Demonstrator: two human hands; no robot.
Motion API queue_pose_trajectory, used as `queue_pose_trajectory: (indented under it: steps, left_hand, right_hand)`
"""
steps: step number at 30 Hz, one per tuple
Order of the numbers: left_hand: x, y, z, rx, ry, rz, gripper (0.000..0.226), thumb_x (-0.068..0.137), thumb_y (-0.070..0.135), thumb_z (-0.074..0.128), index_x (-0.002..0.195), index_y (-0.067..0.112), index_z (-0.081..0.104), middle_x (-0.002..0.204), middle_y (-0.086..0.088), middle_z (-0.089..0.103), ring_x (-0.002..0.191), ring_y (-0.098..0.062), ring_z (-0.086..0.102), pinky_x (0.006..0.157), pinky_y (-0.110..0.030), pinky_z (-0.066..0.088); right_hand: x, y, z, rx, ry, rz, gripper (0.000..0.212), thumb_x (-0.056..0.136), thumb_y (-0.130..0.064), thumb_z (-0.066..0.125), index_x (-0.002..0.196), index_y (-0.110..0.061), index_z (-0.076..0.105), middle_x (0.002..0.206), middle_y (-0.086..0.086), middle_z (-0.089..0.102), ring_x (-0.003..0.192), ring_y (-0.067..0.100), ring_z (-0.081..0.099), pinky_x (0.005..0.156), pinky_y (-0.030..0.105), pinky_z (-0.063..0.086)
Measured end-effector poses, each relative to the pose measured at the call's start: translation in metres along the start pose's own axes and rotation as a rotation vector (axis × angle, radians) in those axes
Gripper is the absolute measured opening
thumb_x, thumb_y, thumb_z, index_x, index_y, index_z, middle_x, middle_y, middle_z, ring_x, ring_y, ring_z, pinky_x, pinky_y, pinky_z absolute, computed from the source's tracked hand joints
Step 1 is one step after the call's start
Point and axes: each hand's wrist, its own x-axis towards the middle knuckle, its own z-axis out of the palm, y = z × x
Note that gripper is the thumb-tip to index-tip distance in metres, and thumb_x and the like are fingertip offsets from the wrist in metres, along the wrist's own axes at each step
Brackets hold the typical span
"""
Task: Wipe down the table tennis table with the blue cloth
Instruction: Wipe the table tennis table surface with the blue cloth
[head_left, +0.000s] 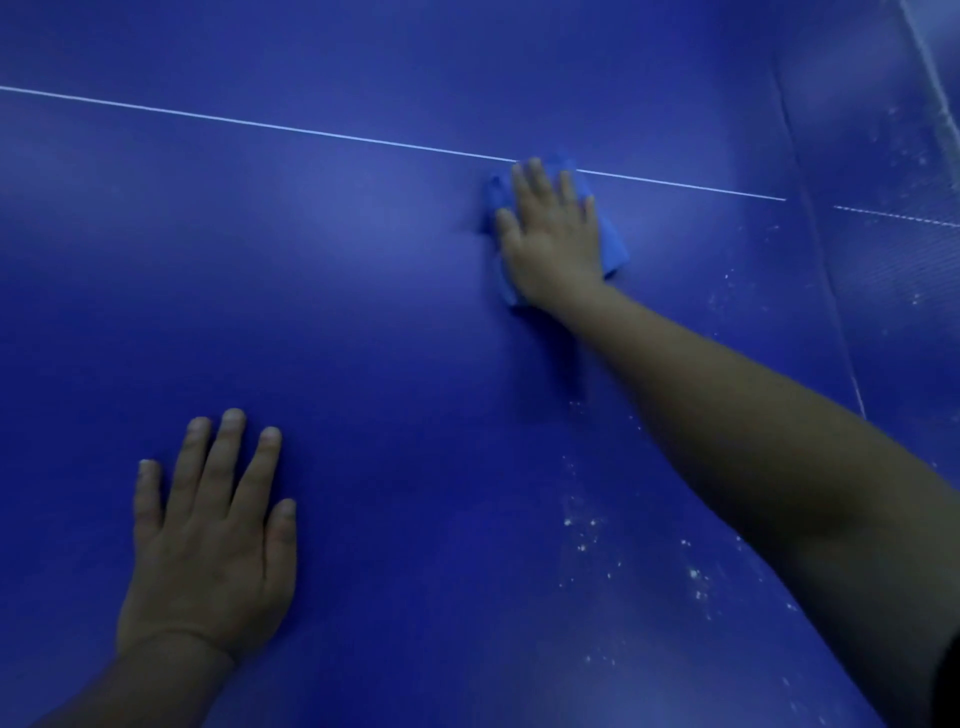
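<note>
**Asker:** Blue on blue, I gather. Where is the cloth against the table?

**Describer:** Yes. The blue cloth (613, 244) lies flat on the darker blue counter (363, 312), far out from the person and right of centre. Its far edge touches the thin white line (260, 124) that runs across the counter.

**Asker:** What holds it?

**Describer:** The right hand (556, 239), arm reaching out long. The palm sits on top of the cloth, fingers straight and spread, pressing it down, not curled round it. Cloth shows on both sides of the hand and just past the fingertips, so the cloth lies directly beneath the grip.

**Asker:** And the other hand?

**Describer:** The left hand (213, 540) lies flat on the counter close to the person, low and to the left, fingers straight, holding nothing. It appears to brace the body. It is well apart from the cloth; the right hand is plainly the nearer one.

**Asker:** Where does the wiping need to go?

**Describer:** White specks (592, 540) are scattered on the counter nearer the person and to the right, beside and under the outstretched forearm. I judge the next stroke should draw the cloth back that way.
</note>
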Motion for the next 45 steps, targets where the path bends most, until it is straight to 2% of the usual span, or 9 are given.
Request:
queue_pose_trajectory:
  steps: [4, 7, 15, 21, 24, 31, 33, 40, 45]
  left_hand:
    - [0.0, 0.001, 0.0, -0.011, 0.007, 0.001, 0.064, 0.097, 0.041, 0.029, 0.152, 0.011, 0.037, 0.164, -0.01, 0.024, 0.154, -0.028, 0.012, 0.122, -0.05, -0.003]
    - [-0.001, 0.001, 0.0, -0.02, 0.003, -0.002, 0.064, 0.097, 0.041, 0.028, 0.153, 0.012, 0.036, 0.165, -0.009, 0.022, 0.155, -0.026, 0.009, 0.123, -0.052, -0.002]
    - [0.0, 0.002, 0.0, -0.022, 0.022, 0.003, 0.064, 0.097, 0.041, 0.027, 0.153, 0.01, 0.038, 0.164, -0.012, 0.025, 0.154, -0.03, 0.013, 0.122, -0.06, 0.007]
    - [0.0, 0.001, 0.0, 0.01, 0.016, 0.008, 0.065, 0.098, 0.042, 0.025, 0.154, 0.01, 0.035, 0.165, -0.012, 0.023, 0.154, -0.03, 0.012, 0.122, -0.059, 0.006]
    - [0.0, 0.001, 0.0, 0.017, 0.022, 0.009, 0.065, 0.098, 0.042, 0.024, 0.154, 0.01, 0.036, 0.164, -0.013, 0.023, 0.154, -0.031, 0.013, 0.122, -0.059, 0.006]
    - [-0.001, 0.001, 0.0, -0.028, 0.026, 0.002, 0.065, 0.098, 0.043, 0.023, 0.154, 0.011, 0.036, 0.165, -0.011, 0.022, 0.154, -0.028, 0.011, 0.123, -0.057, 0.003]
    - [-0.001, 0.001, 0.0, -0.026, 0.034, 0.001, 0.065, 0.099, 0.043, 0.023, 0.154, 0.012, 0.036, 0.165, -0.01, 0.022, 0.154, -0.028, 0.011, 0.123, -0.057, 0.004]
    - [-0.001, 0.002, 0.0, -0.031, 0.039, 0.001, 0.065, 0.098, 0.044, 0.023, 0.154, 0.013, 0.035, 0.166, -0.01, 0.022, 0.154, -0.028, 0.011, 0.123, -0.057, 0.004]
    - [-0.001, 0.001, 0.001, -0.052, 0.046, -0.002, 0.067, 0.097, 0.045, 0.024, 0.154, 0.013, 0.036, 0.165, -0.01, 0.024, 0.154, -0.028, 0.012, 0.122, -0.054, 0.001]
  right_hand:
    - [0.027, 0.098, -0.017, 0.039, 0.035, 0.369, 0.061, 0.105, -0.048, 0.025, 0.161, -0.024, 0.015, 0.168, -0.003, 0.009, 0.154, 0.03, 0.006, 0.123, 0.053, 0.006]
    - [-0.01, 0.113, -0.013, 0.09, 0.03, 0.362, 0.062, 0.104, -0.048, 0.026, 0.16, -0.026, 0.015, 0.168, -0.005, 0.008, 0.154, 0.027, 0.004, 0.123, 0.053, 0.003]
    - [-0.183, 0.085, 0.01, 0.03, -0.073, -0.45, 0.062, 0.098, -0.048, 0.034, 0.154, -0.024, 0.033, 0.163, -0.001, 0.026, 0.151, 0.032, 0.02, 0.12, 0.055, 0.012]
    - [-0.036, 0.096, -0.01, 0.002, -0.003, -0.027, 0.07, 0.096, -0.054, 0.018, 0.159, -0.024, 0.023, 0.167, -0.001, 0.017, 0.154, 0.029, 0.011, 0.12, 0.053, 0.009]
    - [-0.063, 0.071, -0.002, -0.005, -0.008, -0.241, 0.073, 0.093, -0.057, 0.019, 0.158, -0.023, 0.027, 0.165, 0.002, 0.022, 0.153, 0.032, 0.016, 0.12, 0.057, 0.014]
    - [-0.258, 0.086, 0.005, -0.112, -0.262, -1.297, 0.056, 0.104, -0.052, 0.032, 0.155, -0.029, 0.034, 0.164, -0.001, 0.025, 0.153, 0.034, 0.013, 0.12, 0.059, 0.013]
    - [-0.215, 0.096, 0.003, -0.143, -0.237, -1.245, 0.056, 0.104, -0.054, 0.027, 0.154, -0.029, 0.034, 0.163, 0.0, 0.026, 0.153, 0.033, 0.016, 0.121, 0.055, 0.011]
    - [-0.101, 0.032, 0.004, 0.026, 0.006, -0.362, 0.069, 0.094, -0.057, 0.021, 0.156, -0.029, 0.032, 0.164, -0.002, 0.026, 0.152, 0.031, 0.018, 0.12, 0.058, 0.013]
    - [-0.275, 0.0, 0.025, -0.042, -0.116, -1.046, 0.056, 0.1, -0.051, 0.035, 0.15, -0.028, 0.044, 0.161, 0.001, 0.034, 0.151, 0.036, 0.021, 0.119, 0.06, 0.013]
